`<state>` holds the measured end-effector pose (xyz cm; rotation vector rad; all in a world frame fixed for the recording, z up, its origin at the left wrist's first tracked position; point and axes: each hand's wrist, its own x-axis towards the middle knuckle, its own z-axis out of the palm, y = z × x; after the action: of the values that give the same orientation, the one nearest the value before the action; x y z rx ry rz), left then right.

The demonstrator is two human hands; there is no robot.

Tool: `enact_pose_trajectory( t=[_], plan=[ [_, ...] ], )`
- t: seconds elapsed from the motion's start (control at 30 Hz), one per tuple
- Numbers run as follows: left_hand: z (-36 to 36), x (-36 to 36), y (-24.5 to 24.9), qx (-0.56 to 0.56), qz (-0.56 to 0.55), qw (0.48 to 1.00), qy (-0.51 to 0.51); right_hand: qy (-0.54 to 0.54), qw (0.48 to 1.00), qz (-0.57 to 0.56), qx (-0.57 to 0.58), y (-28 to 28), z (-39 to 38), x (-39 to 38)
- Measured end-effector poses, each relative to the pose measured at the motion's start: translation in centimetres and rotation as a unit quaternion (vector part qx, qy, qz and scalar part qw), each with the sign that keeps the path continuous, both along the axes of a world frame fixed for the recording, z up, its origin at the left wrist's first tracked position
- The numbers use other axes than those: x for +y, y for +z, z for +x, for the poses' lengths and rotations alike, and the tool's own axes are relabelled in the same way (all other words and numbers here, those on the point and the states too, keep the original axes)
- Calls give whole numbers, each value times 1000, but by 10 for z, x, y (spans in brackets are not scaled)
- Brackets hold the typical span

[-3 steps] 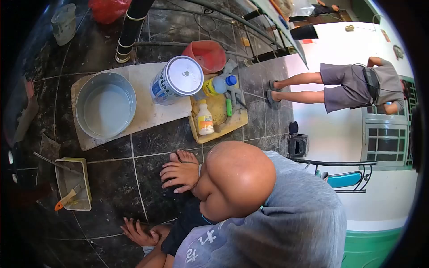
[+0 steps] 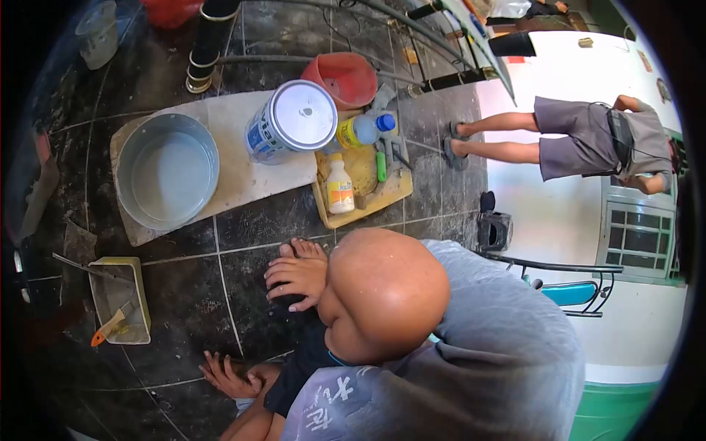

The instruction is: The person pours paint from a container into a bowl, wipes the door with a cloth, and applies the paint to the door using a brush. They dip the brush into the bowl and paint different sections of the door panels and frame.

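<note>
My right hand (image 2: 300, 279) lies palm down beside my bent knee (image 2: 390, 294), against my foot, its fingers spread over something dark. Lower left, my left hand (image 2: 229, 376) has its fingers apart near my other lower leg; neither hand visibly holds anything. Nearest my right hand is a yellow tray (image 2: 368, 211) with a small white bottle (image 2: 340, 189), a blue-capped bottle (image 2: 364, 131) and a green-handled tool (image 2: 381, 166). On a pale board (image 2: 235, 176) stand a lidded tub (image 2: 298, 117) and a round basin (image 2: 168, 173) of cloudy liquid.
A small tray (image 2: 143, 312) with an orange-handled brush (image 2: 110, 328) sits on the dark tiles at left. A red bowl (image 2: 346, 79) and a black metal frame (image 2: 220, 37) are at the top. Another person (image 2: 588, 140) stands by the wall at right, near a chair (image 2: 570, 294).
The view has shifted slightly, and the standing person's arm has moved a little. My shirt now reaches slightly further right. Both hands have stayed nearly in place.
</note>
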<state>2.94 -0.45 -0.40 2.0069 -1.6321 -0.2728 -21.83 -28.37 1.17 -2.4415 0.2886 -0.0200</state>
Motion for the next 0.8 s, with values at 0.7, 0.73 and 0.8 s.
enact_pose_trajectory(
  t=[0.7,0.73,0.8],
  plan=[
    [-30,-5,-10,12,24,1000,-5,-277,957,13,-81,17,-38,-15],
    [-27,-2,-10,9,37,999,-14,-404,912,12,-73,39,-35,-13],
    [-26,-1,-10,4,62,998,-31,-572,818,34,-59,73,-70,-12]
  ],
)
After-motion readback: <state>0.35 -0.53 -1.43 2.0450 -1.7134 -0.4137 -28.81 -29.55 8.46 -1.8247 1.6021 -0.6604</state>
